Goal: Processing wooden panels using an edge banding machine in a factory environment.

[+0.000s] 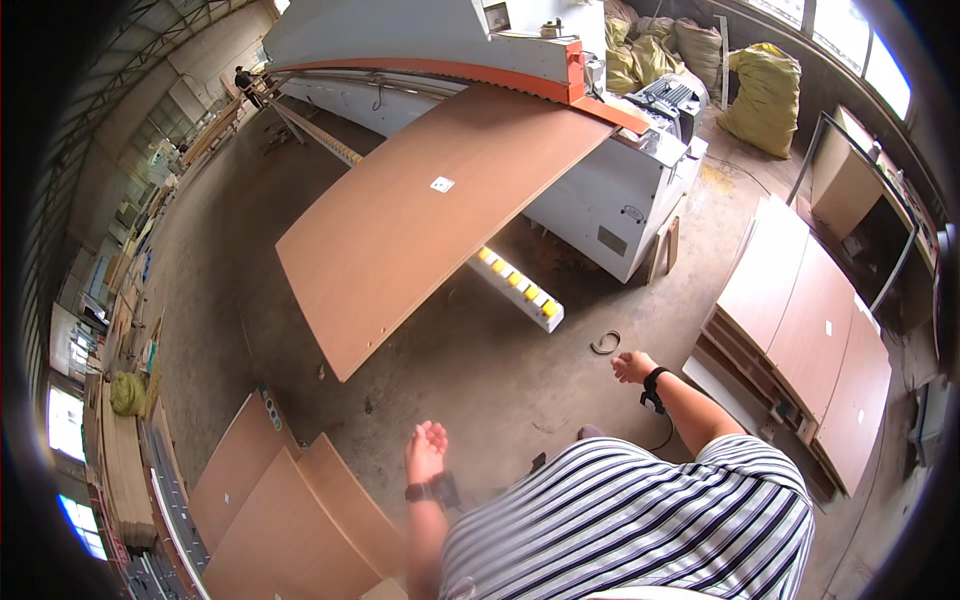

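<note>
My left hand [427, 452] is raised over the floor, its fingers loosely bent and holding nothing. Out to the right, my right hand [632, 367] hangs in the air, fingers slightly curled, with nothing visible in it. Both wrists wear dark bands. Ahead of me a large brown board [430, 215] lies on a long white machine [600, 200], its far edge under an orange-red beam [450, 75]. A small white label [442, 184] sits on the board. Neither hand touches the board.
A white support arm with yellow rollers [520, 290] sticks out below the board. Stacked panels [800, 310] stand at right, more brown boards [290, 510] at lower left. A ring-shaped strip [606, 343] lies on the floor. Full sacks [762, 100] stand at the back; a person [246, 84] is far left.
</note>
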